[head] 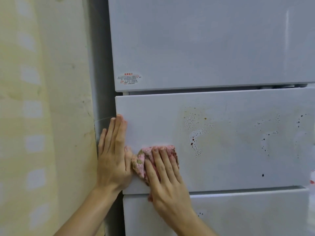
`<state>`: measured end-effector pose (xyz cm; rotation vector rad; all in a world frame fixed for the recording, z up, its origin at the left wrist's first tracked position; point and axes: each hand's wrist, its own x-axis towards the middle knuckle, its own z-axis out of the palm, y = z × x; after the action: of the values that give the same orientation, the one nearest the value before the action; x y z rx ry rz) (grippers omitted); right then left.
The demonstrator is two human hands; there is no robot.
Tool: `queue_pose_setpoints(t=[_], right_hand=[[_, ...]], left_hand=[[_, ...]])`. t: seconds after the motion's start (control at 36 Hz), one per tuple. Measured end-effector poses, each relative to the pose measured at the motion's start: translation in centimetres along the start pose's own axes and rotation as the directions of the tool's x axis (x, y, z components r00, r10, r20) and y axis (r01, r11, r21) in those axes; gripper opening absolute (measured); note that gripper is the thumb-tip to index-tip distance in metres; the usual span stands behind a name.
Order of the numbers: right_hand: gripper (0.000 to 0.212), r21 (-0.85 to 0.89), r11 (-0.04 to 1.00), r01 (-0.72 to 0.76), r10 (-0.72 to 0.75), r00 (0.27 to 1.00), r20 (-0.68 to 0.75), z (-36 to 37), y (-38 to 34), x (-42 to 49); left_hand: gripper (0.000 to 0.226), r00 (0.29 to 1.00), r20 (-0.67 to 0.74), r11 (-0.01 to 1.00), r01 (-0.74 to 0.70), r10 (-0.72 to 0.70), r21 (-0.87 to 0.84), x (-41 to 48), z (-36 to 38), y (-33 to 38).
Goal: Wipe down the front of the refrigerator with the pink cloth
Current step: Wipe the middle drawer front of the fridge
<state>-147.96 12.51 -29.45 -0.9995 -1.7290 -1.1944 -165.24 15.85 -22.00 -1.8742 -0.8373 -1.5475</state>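
A white refrigerator [204,48] fills the view, with an upper door, a middle drawer front [221,164] and a lower drawer front. The middle front carries yellowish stains and dark specks. My right hand [166,181] presses a crumpled pink cloth [141,160] flat against the lower left part of the middle front, fingers straight. My left hand [114,155] rests flat with straight fingers on the left edge of that same front, just left of the cloth.
A yellowish patterned wall [42,116] stands close on the left, with a narrow dark gap beside the refrigerator. A red-lettered sticker [129,78] sits at the upper door's lower left corner. Dark gaps separate the door and drawer fronts.
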Motion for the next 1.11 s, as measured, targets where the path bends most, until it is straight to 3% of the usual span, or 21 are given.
queue_pose_setpoints(t=[0.11,0.28,0.42,0.64,0.69,0.83,0.97,1.11], right_hand=[[0.114,0.045,0.997,-0.058,0.060,0.998,-0.037,-1.5,1.6,4.5],[0.085,0.052,0.978,-0.200,0.206,0.965,-0.162,-2.8,4.1,11.5],[0.064,0.094,0.972,-0.215,0.229,0.957,-0.180,-1.5,2.5,6.7],[0.053,0.082,0.990,-0.114,0.117,0.992,-0.037,-1.4,2.9,-0.8],[0.055,0.093,0.990,-0.109,0.113,0.993,-0.037,-2.1,3.7,0.2],[0.087,0.039,0.980,-0.194,0.197,0.973,-0.122,-4.3,8.0,7.0],[0.054,0.062,0.945,-0.322,0.327,0.906,-0.269,-4.2,9.1,11.0],[0.061,0.054,0.960,-0.276,0.281,0.937,-0.207,-2.8,6.7,5.3]], left_hand=[[0.065,0.999,-0.039,1.000,0.012,-0.012,-0.003,0.1,0.1,0.2],[0.063,0.997,-0.068,0.994,0.045,-0.038,0.099,0.4,0.4,1.5],[0.064,0.998,-0.054,0.989,-0.002,0.010,0.150,0.2,1.3,2.4],[0.063,0.999,-0.025,0.981,-0.017,0.022,0.194,0.2,1.4,2.4],[0.065,0.999,-0.016,0.980,-0.026,0.029,0.196,0.3,1.3,2.5],[0.069,0.998,-0.040,0.982,-0.040,0.048,0.187,0.5,1.6,3.5],[0.067,0.995,-0.076,0.979,-0.045,0.062,0.199,0.6,2.0,3.7],[0.066,0.993,-0.088,0.971,-0.061,0.084,0.230,0.6,2.0,3.6]])
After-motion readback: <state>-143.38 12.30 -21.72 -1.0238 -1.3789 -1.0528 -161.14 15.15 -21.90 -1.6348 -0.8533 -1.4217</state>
